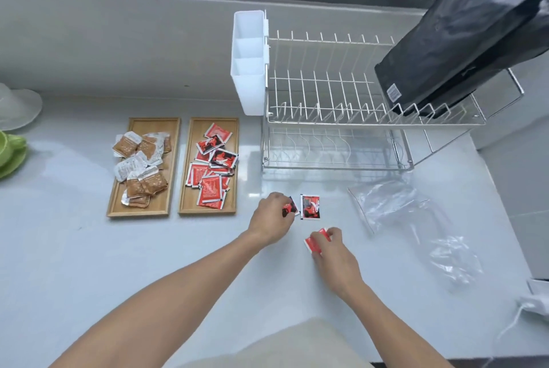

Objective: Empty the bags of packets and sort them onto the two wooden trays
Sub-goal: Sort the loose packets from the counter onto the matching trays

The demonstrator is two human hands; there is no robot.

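Two wooden trays lie side by side on the white counter. The left tray (118, 204) holds several brown and white packets (142, 165). The right tray (185, 204) holds several red and black packets (212, 165). My left hand (270, 219) is closed on a red and black packet (290, 207) on the counter, right of the trays. A second such packet (310, 207) lies flat just beside it. My right hand (334, 251) grips a red packet (315, 242) nearer to me. Two empty clear plastic bags (389, 204) (454, 257) lie to the right.
A two-tier wire dish rack (341, 118) with a white cutlery holder (249, 64) stands behind the hands. A black bag (457, 40) rests on the rack's right end. A green cup and saucer (9, 153) sit at the far left edge. A white cable (511, 326) lies at the lower right.
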